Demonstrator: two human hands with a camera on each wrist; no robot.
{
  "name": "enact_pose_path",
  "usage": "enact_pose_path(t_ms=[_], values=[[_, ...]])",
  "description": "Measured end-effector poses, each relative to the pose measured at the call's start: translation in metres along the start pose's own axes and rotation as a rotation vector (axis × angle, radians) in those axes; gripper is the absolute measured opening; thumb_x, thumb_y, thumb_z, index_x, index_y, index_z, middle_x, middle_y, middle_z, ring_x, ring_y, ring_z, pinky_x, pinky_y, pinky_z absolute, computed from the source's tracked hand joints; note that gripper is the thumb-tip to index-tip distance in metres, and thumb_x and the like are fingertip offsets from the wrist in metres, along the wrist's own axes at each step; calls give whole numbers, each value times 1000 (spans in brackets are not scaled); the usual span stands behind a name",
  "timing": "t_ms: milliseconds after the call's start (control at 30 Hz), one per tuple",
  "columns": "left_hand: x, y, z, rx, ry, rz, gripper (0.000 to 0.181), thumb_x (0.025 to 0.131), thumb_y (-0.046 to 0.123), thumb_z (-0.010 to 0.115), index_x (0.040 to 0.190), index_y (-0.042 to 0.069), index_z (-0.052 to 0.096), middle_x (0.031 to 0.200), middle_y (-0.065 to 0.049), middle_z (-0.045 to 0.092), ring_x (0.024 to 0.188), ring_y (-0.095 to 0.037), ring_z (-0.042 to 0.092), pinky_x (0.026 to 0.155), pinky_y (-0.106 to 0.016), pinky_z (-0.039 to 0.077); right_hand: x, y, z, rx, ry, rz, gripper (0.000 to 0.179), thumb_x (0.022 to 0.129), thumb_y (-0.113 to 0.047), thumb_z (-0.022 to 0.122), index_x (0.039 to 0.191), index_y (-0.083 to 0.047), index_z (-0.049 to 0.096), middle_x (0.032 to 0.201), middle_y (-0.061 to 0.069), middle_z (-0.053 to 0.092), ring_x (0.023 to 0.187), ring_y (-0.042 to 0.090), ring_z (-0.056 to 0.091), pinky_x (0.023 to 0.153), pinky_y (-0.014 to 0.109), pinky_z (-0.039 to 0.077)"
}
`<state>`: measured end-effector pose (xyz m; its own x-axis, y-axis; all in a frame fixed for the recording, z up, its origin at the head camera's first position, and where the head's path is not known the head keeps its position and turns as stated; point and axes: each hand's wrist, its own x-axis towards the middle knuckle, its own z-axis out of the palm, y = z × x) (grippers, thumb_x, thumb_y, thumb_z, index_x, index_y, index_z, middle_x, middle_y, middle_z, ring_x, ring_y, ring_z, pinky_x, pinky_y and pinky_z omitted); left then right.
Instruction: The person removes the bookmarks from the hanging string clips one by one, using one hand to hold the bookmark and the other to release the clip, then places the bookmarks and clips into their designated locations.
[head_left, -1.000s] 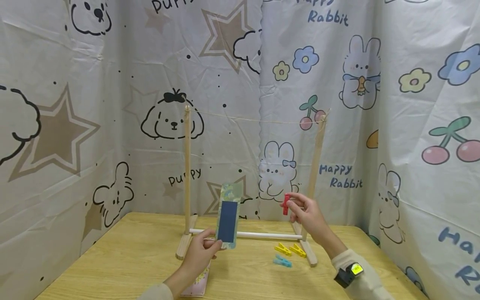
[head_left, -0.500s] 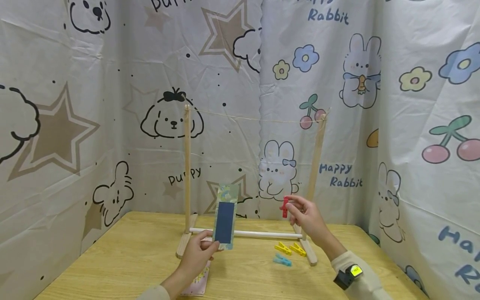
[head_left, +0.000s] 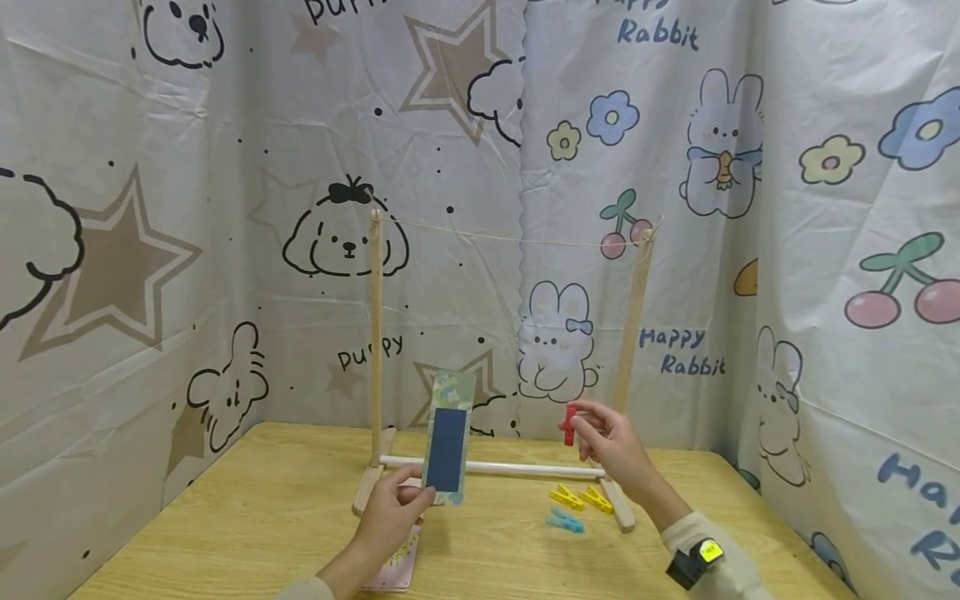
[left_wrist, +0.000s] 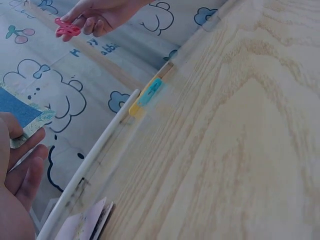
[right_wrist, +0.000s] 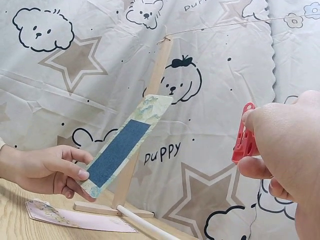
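My left hand (head_left: pixel 393 508) pinches the lower end of a long card (head_left: pixel 447 442), a bookmark-like strip with a dark blue panel and a pale green leafy border. The strip stands nearly upright above the table. To its right, my right hand (head_left: pixel 618 437) pinches a red clothespin (head_left: pixel 570 425) between thumb and fingers. In the right wrist view the red clothespin (right_wrist: pixel 245 135) points downward, apart from the card (right_wrist: pixel 117 155). Behind both hands stands a wooden frame (head_left: pixel 376 350) with a thin string (head_left: pixel 510 242) tied between its two posts.
Two yellow clothespins (head_left: pixel 566 497) and a light blue clothespin (head_left: pixel 564 521) lie by the frame's right foot. A pink card (head_left: pixel 397 567) lies on the table (head_left: pixel 225 517), partly under my left hand. A white rod (head_left: pixel 525 470) joins the frame's feet. Printed curtains (head_left: pixel 465 167) hang behind.
The card has shifted slightly left and down with my left hand. My right hand has lowered a little with the red clothespin. Both grips stay the same.
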<state>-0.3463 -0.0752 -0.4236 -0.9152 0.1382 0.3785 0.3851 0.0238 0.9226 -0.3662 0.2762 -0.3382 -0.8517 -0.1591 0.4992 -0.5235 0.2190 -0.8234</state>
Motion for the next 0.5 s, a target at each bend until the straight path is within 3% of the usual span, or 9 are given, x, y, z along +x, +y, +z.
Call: enact_pose_path(t_ms=[300, 500], values=[[-5, -10, -4, -2, 5, -1, 27, 95, 2, 70, 118, -10, 63, 84, -22, 73, 64, -21, 65, 61, -27, 54, -5, 6, 0, 10, 14, 27, 41, 107, -21, 62, 138, 4, 56, 108, 18, 73, 64, 15, 58, 58, 25, 51], [-12, -13, -8, 16, 20, -38, 30, 95, 2, 71, 120, -11, 62, 82, -20, 72, 61, -17, 60, 55, -25, 49, -13, 15, 1, 7, 25, 60, 41, 106, -18, 62, 138, 8, 56, 106, 17, 73, 62, 15, 58, 55, 22, 48]])
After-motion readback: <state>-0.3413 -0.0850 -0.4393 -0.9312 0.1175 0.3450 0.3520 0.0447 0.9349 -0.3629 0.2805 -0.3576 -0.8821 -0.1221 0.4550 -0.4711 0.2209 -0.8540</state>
